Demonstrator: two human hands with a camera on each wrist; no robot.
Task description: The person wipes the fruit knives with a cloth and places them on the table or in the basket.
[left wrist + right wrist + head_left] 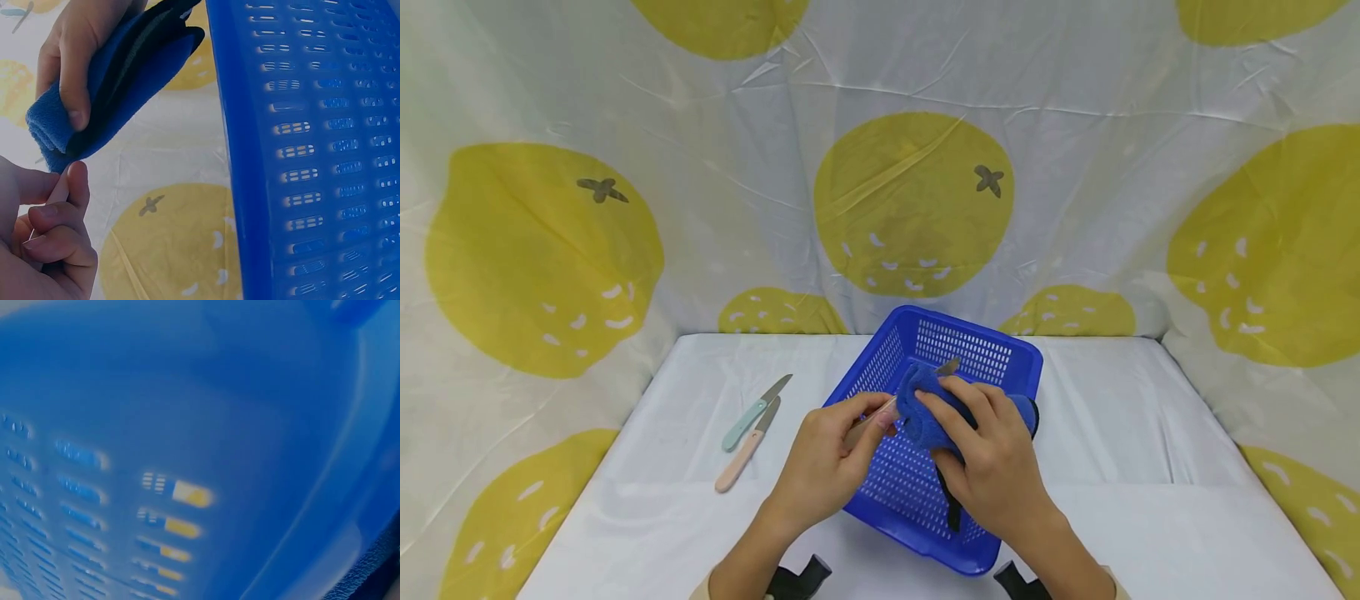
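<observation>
Knife (950, 367): held above the basket (895, 479), blade tip poking out beyond the folded cloth (919, 418).
Left-hand grip (827, 462): pinching the knife's slim, pale handle between thumb and fingers, probably to steady it.
Right-hand grip (992, 454): curled around the cloth with the blade inside, thick folds likely shielding the fingers.
Cloth texture: blue, soft, fuzzy, with dark edging.
Basket build: blue plastic, rectangular, pierced by rows of slots.
Left of basket: mint-handled knife (747, 423) and pink-handled knife (741, 458), close together on the white worktop (1112, 417), blades pointing toward the far side.
</observation>
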